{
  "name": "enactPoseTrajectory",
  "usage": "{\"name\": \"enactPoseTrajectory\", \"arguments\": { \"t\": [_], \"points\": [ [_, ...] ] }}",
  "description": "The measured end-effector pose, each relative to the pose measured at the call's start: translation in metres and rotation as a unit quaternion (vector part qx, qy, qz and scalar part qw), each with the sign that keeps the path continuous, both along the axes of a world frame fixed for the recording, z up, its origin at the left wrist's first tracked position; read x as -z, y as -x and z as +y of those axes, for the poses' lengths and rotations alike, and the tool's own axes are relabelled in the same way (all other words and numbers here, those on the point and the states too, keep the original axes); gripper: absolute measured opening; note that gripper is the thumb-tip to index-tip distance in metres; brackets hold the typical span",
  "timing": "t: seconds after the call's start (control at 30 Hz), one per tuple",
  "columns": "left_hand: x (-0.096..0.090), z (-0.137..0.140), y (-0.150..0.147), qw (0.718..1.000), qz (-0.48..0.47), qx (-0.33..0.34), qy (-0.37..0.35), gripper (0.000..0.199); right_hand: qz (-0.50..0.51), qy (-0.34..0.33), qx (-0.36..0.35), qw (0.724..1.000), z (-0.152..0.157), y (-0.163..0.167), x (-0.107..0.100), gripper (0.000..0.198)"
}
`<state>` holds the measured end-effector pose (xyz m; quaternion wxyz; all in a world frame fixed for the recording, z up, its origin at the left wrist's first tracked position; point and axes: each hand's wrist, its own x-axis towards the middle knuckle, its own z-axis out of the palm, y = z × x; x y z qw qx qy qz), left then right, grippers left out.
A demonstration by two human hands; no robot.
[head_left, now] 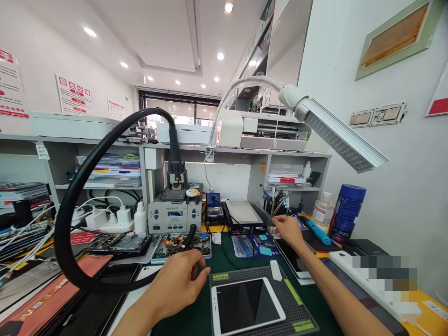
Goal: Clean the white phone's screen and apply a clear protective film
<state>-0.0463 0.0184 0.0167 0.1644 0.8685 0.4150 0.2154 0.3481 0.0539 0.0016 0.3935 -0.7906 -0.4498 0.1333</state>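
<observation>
My left hand hovers or rests just left of the mat, thumb apart from loosely curled fingers, holding nothing I can see. Stretched out to the back right, my right hand has thumb and fingers pinched together beside the tool holder. Whatever thin thing is between those fingertips is too small to name. A white-framed tablet with a dark screen lies face up on a grey textured mat. Above its top right corner sits a small white plastic piece.
A hot-air station with a thick black hose arches over the left side. Behind the mat are a flat heating plate and a tray of small parts. A lamp hangs at right, above a blue can and a clear bottle.
</observation>
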Motion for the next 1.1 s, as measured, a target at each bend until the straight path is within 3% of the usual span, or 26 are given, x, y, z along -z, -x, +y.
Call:
{"name": "enactPoseTrajectory", "arguments": {
  "t": [0.43, 1.1],
  "points": [
    [0.001, -0.001, 0.0, 1.0, -0.002, -0.003, -0.005, 0.025, -0.011, -0.015, -0.001, 1.0, -0.007, -0.002, -0.005, 0.03],
    [0.001, 0.0, 0.0, 1.0, 0.0, -0.001, -0.007, 0.025, -0.233, -0.095, 0.083, 0.964, -0.019, 0.008, -0.008, 0.027]
  ]
}}
